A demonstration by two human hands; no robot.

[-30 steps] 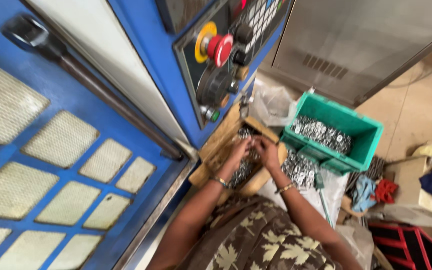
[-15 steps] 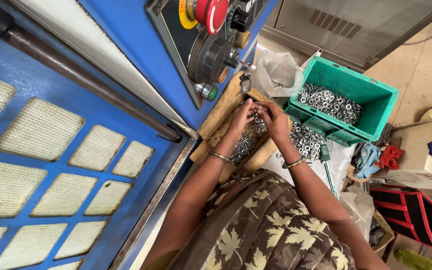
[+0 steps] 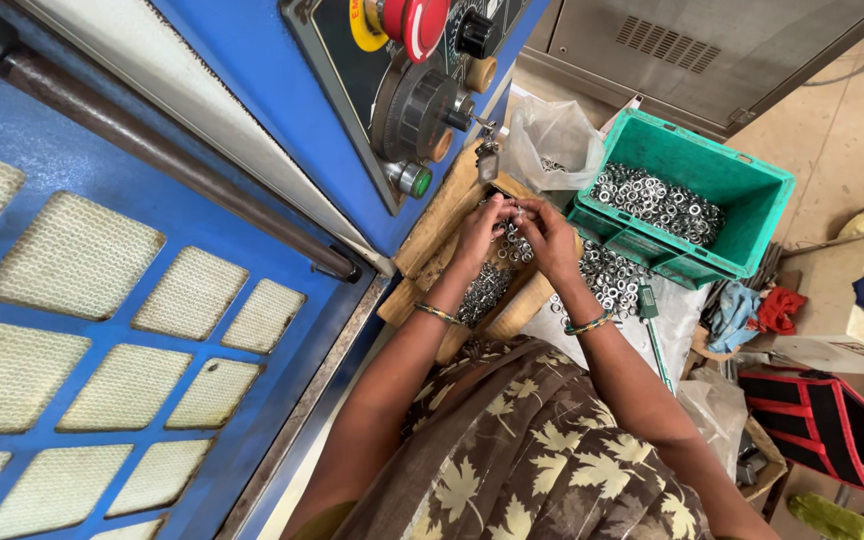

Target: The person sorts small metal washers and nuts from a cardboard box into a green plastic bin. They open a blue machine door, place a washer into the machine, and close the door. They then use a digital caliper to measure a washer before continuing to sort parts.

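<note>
The small metal rings (image 3: 487, 290), heaped in the wooden tray (image 3: 422, 245), are judged hard, light and slippery, and are best pinched at the rim, as between the fingertips of the left hand (image 3: 479, 232) and right hand (image 3: 549, 240).

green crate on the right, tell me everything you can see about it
The green crate is an open-topped rectangular bin that looks like plastic, with a rim and ribbed side walls. It sits tilted in view, right of the wooden tray and beside a clear plastic bag. A heap of small silvery metal rings covers part of its floor. Neither hand touches it.
</note>
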